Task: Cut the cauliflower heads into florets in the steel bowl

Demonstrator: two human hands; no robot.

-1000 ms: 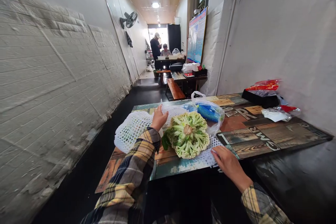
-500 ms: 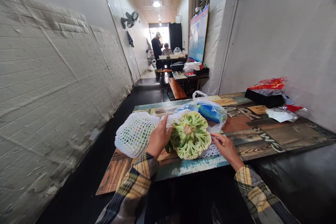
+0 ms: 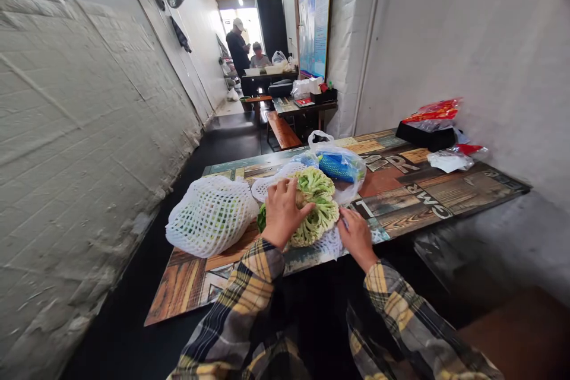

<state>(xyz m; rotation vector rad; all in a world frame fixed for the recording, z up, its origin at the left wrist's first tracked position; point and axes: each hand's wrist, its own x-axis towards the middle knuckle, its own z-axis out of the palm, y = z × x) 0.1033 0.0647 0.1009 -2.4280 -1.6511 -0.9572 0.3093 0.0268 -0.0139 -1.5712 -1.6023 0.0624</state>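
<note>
A cauliflower (image 3: 318,225) lies stem side up on the patterned table (image 3: 394,214), with green leaf at its left side. My left hand (image 3: 284,211) reaches over it, fingers curled around the stem area and thumb laid across the florets. My right hand (image 3: 356,234) is closed at the cauliflower's right edge, its fingertips partly hidden there. Under that edge, beside the right fingers, shows a white foam net (image 3: 329,243). To the left rests a second vegetable wrapped in a white foam net (image 3: 211,217). More white netting (image 3: 269,184) lies behind my left hand.
Behind the cauliflower is a clear plastic bag (image 3: 351,160) with a blue-netted item (image 3: 336,167). A black tray (image 3: 425,135) with red packaging stands at the right by the wall. Farther back are a bench (image 3: 282,130), another table and two people.
My left hand has moved from beside the cauliflower onto its stem area. My right hand stays at the right edge. The camera view has shifted, and the cauliflower appears farther left.
</note>
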